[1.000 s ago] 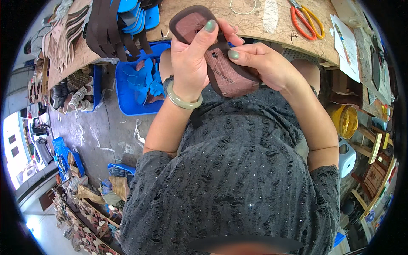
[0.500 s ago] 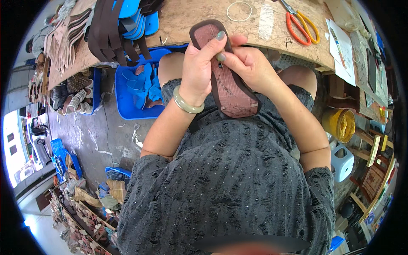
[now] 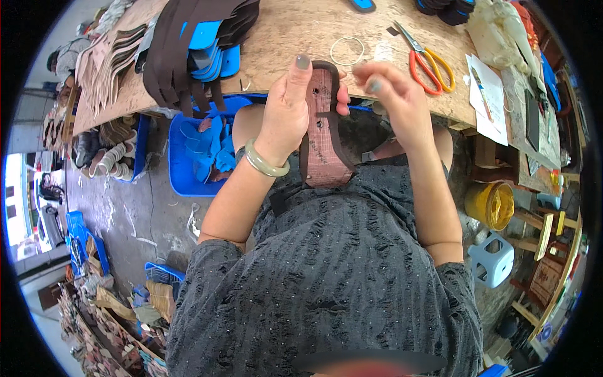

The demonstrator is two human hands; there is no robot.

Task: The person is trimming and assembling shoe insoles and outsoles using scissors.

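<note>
My left hand [image 3: 286,103] holds a shoe insole [image 3: 323,151] upright in front of my lap, thumb raised along its left edge and fingertips showing past its right edge. The insole has a pinkish printed face, small dark holes and a dark brown binding round its rim. Off to the right of the insole, my right hand [image 3: 399,100] is raised, apart from it. Its fingers are loosely bent, and nothing shows between them.
On the wooden table [image 3: 282,38] lie brown strips with blue pieces [image 3: 210,60], a rubber band [image 3: 347,50], orange-and-yellow scissors [image 3: 430,69] and a paper sheet [image 3: 490,107]. Below stands a blue bin [image 3: 182,182] of blue scraps. At right are a yellow bucket [image 3: 496,204] and a stool [image 3: 493,257].
My right hand has let go of the insole and moved up to the right. My left hand keeps its hold, and the insole has turned more upright and shifted slightly down.
</note>
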